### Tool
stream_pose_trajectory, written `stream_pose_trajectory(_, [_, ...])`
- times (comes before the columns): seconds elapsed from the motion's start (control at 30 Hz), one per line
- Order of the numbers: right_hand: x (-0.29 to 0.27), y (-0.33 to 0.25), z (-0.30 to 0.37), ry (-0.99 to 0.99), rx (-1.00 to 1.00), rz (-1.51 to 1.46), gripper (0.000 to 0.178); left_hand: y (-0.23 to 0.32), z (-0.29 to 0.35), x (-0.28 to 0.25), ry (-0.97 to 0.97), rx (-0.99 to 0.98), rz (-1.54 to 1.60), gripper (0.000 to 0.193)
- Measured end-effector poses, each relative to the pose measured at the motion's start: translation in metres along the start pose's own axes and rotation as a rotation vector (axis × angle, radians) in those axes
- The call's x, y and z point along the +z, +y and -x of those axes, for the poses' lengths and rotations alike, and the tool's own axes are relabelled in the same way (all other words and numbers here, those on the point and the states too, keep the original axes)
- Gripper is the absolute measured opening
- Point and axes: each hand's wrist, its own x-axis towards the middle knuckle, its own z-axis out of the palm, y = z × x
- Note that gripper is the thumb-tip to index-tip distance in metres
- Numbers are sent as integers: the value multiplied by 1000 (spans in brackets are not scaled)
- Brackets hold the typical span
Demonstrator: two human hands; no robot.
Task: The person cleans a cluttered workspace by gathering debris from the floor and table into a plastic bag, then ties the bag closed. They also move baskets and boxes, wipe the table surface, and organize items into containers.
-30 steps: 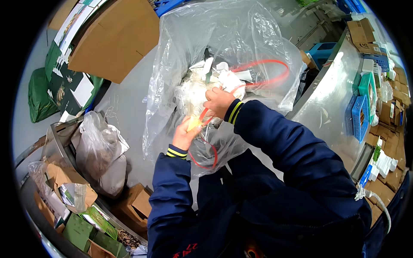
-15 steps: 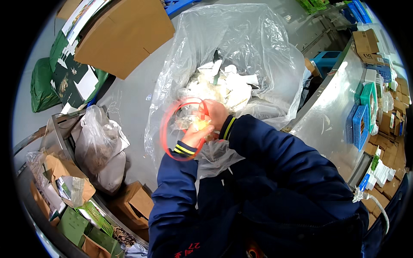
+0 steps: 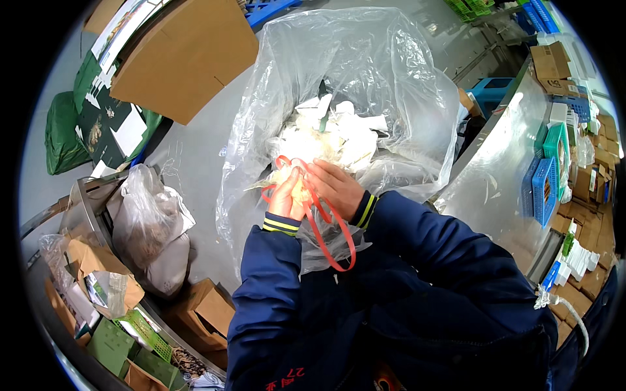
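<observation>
In front of me a large clear plastic bag (image 3: pixel 417 98) stands with its mouth wide, holding a heap of crumpled white scraps (image 3: pixel 355 140). At its near side my hands meet over a thin red strap (image 3: pixel 326 244). My left hand (image 3: pixel 285 194) is closed round part of it, with something pale and brightly lit in the palm that I cannot make out. Fingers bent, my right hand (image 3: pixel 338 190) presses against the strap from the right. One long loop of the strap hangs toward my body; a shorter loop shows left of my left hand.
A big cardboard box (image 3: pixel 189 62) stands at upper left, near a green sack (image 3: pixel 65 133). A filled clear bag (image 3: pixel 147 221) and an opened carton (image 3: pixel 202 313) are at left. Along the right runs a metal surface (image 3: pixel 486 163), with blue baskets (image 3: pixel 544 189) beyond it.
The red loop has swung from around my left wrist to hang on the right, toward my body. My right hand has shifted slightly right and down, its fingers more extended.
</observation>
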Motion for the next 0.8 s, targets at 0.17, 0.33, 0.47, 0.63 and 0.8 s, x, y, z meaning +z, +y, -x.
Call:
stream_pose_trajectory(0.17, [-13,3,5,-76,121,-58,38,-11,-7,15,25,134,-115,24])
stream_pose_trajectory(0.33, [-23,14,9,193,568,-664,28,-18,-10,10,157,201,-455,10])
stream_pose_trajectory(0.47, [-41,2,-27,231,253,-279,32,-23,-14,16,160,437,-1229,6])
stream_pose_trajectory(0.63, [-30,21,-33,-33,98,-325,22,-32,-20,0,161,750,-1753,18])
stream_pose_trajectory(0.8, [-18,87,-41,41,245,-711,15,-21,3,48,50,632,-1572,16])
